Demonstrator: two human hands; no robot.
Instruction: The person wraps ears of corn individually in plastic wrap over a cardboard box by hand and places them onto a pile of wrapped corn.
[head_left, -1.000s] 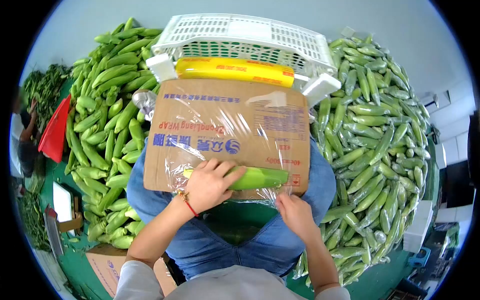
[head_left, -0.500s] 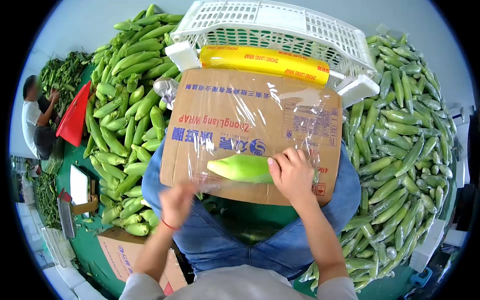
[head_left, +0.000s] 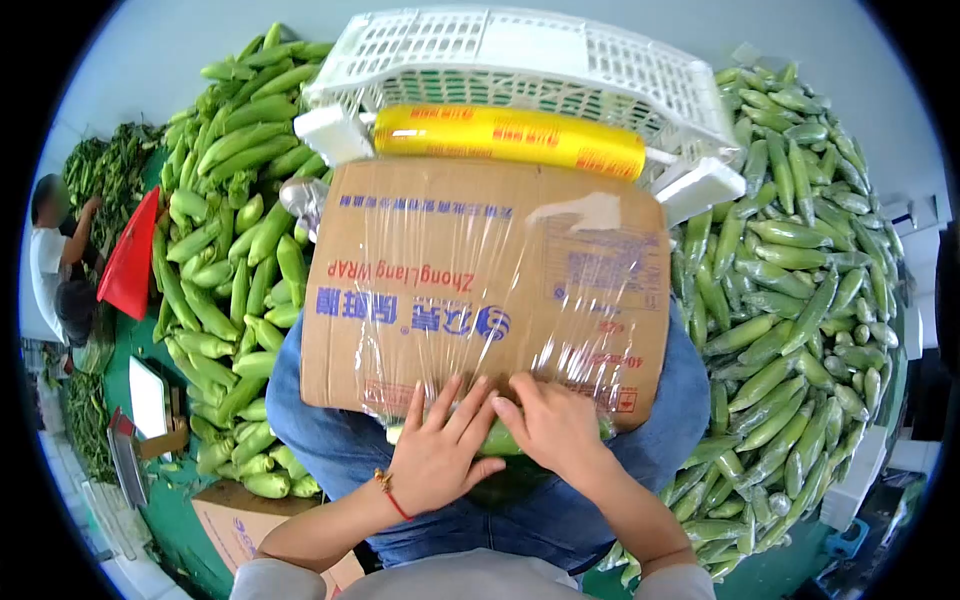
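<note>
A green-husked ear of corn [head_left: 501, 440] lies under both hands at the near edge of a cardboard box [head_left: 330, 330], mostly covered by them. Clear plastic wrap [head_left: 590, 350] runs taut in creases from the yellow roll [head_left: 510, 137] down the box to the corn. My left hand [head_left: 440, 443] rests over the corn's left part, fingers stretched and spread on the film. Around the right part, my right hand [head_left: 560, 425] curls its fingers and thumb, gripping it. The undersides of both hands are hidden.
A white plastic crate [head_left: 530, 45] stands behind the roll, between white holders. Unwrapped corn [head_left: 240, 150] is heaped at left, wrapped corn [head_left: 790, 330] at right. Another person [head_left: 55, 255] sits at far left near a red sheet [head_left: 130, 260]. The box rests on my lap.
The corn has moved from the box top toward me to its near edge. My left hand has come in from the left onto it. The film is now stretched down the box.
</note>
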